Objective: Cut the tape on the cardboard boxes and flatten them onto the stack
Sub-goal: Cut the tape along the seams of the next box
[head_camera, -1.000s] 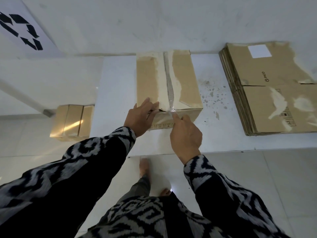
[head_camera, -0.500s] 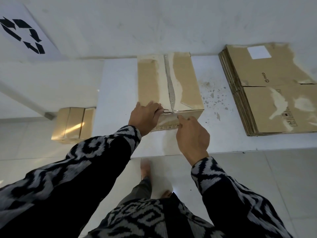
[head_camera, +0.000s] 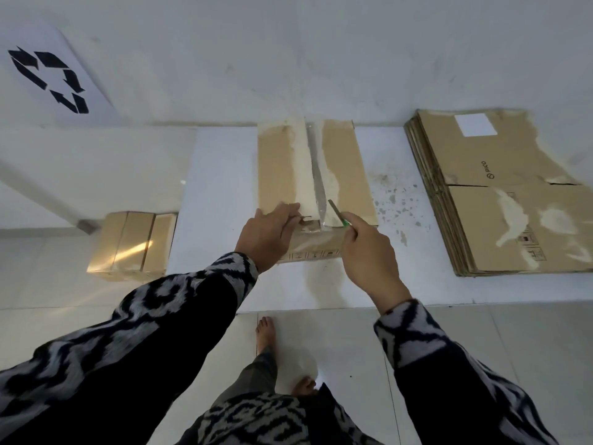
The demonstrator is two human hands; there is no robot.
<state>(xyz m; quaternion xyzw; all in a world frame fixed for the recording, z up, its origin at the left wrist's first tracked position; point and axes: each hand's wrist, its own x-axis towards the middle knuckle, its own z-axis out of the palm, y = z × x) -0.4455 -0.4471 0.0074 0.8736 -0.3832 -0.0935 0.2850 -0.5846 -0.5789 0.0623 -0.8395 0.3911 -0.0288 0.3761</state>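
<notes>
The brown taped cardboard box [head_camera: 313, 184] sits on the white bench [head_camera: 221, 187]. The left hand [head_camera: 266, 236] holds its near edge. The right hand [head_camera: 369, 252] holds a green-handled knife [head_camera: 337, 213] by the shiny tape [head_camera: 316, 178]. The box looks light and stiff.

White wall [head_camera: 288, 59] at the back, with a white sheet [head_camera: 54, 78] at upper left carrying a black recycling symbol [head_camera: 48, 80]. White table [head_camera: 224, 187] against the wall; dark speckled stains [head_camera: 396, 200] on its top, right of centre. Pale tiled floor [head_camera: 481, 364] below. Two bare feet [head_camera: 266, 332] on the tiles, grey trouser leg [head_camera: 253, 377] above them.
</notes>
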